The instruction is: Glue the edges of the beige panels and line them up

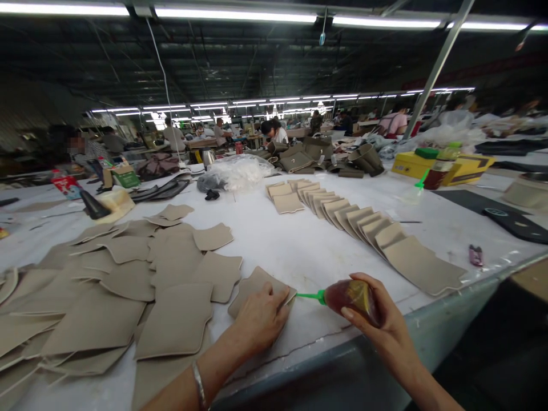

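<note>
My right hand (383, 314) is wrapped round a squeeze bottle (353, 299) of dark reddish-brown liquid, tilted on its side. Its thin green nozzle (309, 295) points left and meets the right edge of a taupe leather-like piece (257, 282). My left hand (263, 319) bears down on that piece with curled fingers, the fingertips close to the nozzle tip; part of the piece is hidden under it. Left of my left hand spreads a loose pile of similar pieces (175, 319). Beyond the bottle, a fanned row of such pieces (355, 220) overlaps across the table.
The white table (252, 228) has its front edge close to me. At the right are a yellow box (466, 171), another bottle with a green nozzle (440, 168) and a black board (518, 222). Plastic bags (240, 171) and dark bags (303, 157) lie farther back. People work in the background.
</note>
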A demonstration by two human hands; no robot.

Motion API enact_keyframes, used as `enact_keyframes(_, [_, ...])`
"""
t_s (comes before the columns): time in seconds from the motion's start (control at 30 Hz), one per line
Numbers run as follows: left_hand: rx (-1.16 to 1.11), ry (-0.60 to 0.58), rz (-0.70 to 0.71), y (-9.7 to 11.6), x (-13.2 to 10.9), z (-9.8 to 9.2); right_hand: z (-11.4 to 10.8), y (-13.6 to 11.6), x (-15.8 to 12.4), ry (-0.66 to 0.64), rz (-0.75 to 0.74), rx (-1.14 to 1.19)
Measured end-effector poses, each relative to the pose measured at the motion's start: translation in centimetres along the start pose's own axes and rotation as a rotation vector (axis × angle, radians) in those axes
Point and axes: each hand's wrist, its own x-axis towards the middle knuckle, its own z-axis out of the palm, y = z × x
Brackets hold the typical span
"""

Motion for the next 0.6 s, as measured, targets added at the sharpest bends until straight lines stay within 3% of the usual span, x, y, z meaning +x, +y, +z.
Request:
enact_keyframes(0.13, [-0.003, -0.008, 0.0, 0.1, 0.0, -0.1, 0.1, 0.5, -0.6, -0.074, 0.126, 0.15])
enact_keyframes(0.23, [-0.011, -0.016, 0.002, 0.0, 0.0, -0.1, 0.3, 0.8, -0.5, -0.026, 0.149, 0.225])
enact_keyframes(0.33, [-0.027, -0.016, 0.005, -0.2, 0.0, 0.0, 0.6, 0.5, -0.7, 0.017, 0.136, 0.187])
enact_keyframes(0.5, [-0.042, -0.024, -0.01, -0.3, 0.1, -0.1, 1.0, -0.7, -1.8, -0.055, 0.184, 0.188])
enact_keyframes(0.6, [-0.043, -0.023, -0.02, -0.3, 0.1, -0.2, 1.2, -1.2, -1.9, -0.009, 0.198, 0.18])
